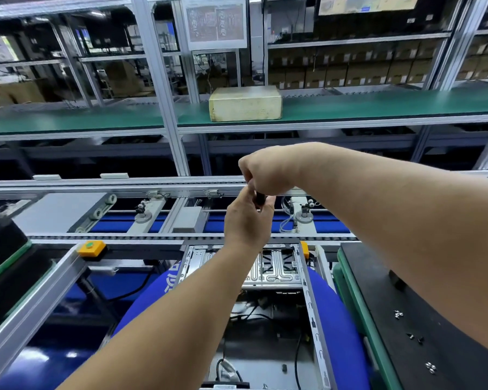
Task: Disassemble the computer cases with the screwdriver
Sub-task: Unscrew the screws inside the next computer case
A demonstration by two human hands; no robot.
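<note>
Both my hands are raised above the far end of the one open computer case (pixel 276 277), which lies on a blue cushion (pixel 338 319) before the conveyor (pixel 152 218). My right hand (pixel 268 171) is curled round the top of the screwdriver (pixel 259 199); my left hand (pixel 248 220) pinches its dark lower part. I see one screwdriver only. I judge it light, rigid, best held by the handle. The case looks stiff, sheet-metal, sharp-edged. Loose screws (pixel 398 314) lie on the black mat (pixel 378 277) at right: three small clusters, exact number unreadable.
</note>
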